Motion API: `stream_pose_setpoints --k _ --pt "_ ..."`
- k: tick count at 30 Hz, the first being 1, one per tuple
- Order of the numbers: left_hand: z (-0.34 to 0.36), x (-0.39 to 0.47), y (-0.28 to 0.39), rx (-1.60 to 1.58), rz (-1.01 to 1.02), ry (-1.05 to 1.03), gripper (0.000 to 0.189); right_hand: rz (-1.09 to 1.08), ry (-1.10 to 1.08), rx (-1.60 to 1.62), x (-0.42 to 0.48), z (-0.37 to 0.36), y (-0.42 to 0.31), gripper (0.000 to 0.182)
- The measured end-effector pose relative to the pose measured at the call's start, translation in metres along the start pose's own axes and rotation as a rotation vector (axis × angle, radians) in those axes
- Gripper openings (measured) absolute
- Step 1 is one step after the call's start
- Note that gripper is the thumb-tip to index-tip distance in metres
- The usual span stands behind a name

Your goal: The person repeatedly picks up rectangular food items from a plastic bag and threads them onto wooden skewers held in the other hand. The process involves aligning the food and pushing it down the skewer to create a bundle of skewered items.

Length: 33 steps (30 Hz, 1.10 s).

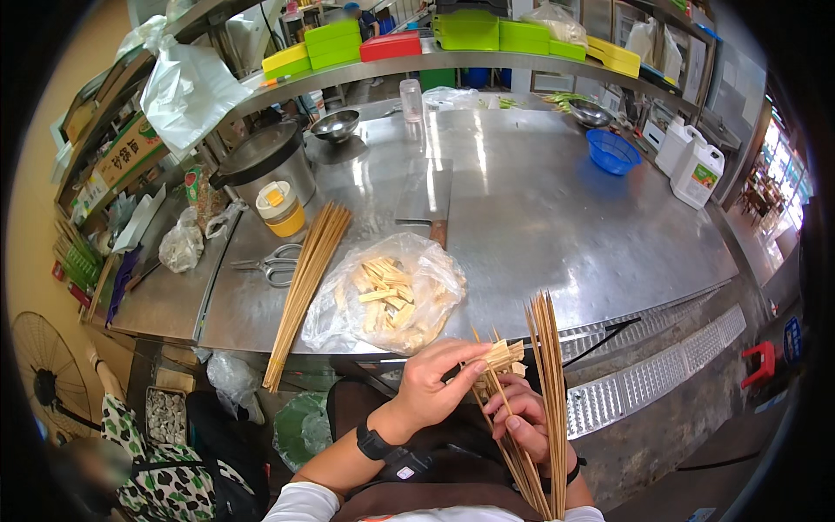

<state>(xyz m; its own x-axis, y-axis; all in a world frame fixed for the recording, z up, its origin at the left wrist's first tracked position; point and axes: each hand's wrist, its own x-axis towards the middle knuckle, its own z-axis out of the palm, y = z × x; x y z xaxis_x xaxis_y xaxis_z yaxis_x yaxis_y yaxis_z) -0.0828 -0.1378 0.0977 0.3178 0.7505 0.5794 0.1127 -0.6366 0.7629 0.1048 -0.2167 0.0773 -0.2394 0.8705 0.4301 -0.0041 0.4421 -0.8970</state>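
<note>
My left hand [434, 378], with a black watch at its wrist, pinches a pale yellow piece of folded food, perhaps tofu skin [501, 354], between thumb and fingers. The piece is at the tips of bamboo skewers. My right hand [525, 417] grips several thin bamboo skewers [550, 365], some standing up beside the fingers and some slanting under the thumb. More folded pieces [388, 287] lie in an open clear plastic bag [326, 313] at the table's front edge. Left of the bag lies a thick bundle of bamboo skewers [310, 287], its lower end past the edge.
A cleaver [424, 192] lies flat behind the bag on the steel table [541, 215]. Scissors [277, 264], a yellow-lidded cup [280, 209] and a large pot [271, 160] stand or lie left. A blue basket [613, 151] is at right. Another person [166, 470] sits at lower left.
</note>
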Motion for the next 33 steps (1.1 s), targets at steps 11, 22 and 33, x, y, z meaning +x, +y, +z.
stream_pose_setpoints --k 11,22,33 --pt "-0.001 -0.002 0.003 -0.016 0.051 -0.001 0.020 -0.015 -0.013 0.001 0.000 0.001 0.004 0.013" --pt "-0.001 -0.008 0.003 0.056 -0.139 -0.072 0.020 -0.060 0.211 -0.100 -0.005 -0.001 -0.007 0.030" --pt "0.002 0.004 0.013 0.186 -0.046 -0.035 0.031 -0.166 -0.060 -0.028 -0.006 -0.012 -0.021 0.024"
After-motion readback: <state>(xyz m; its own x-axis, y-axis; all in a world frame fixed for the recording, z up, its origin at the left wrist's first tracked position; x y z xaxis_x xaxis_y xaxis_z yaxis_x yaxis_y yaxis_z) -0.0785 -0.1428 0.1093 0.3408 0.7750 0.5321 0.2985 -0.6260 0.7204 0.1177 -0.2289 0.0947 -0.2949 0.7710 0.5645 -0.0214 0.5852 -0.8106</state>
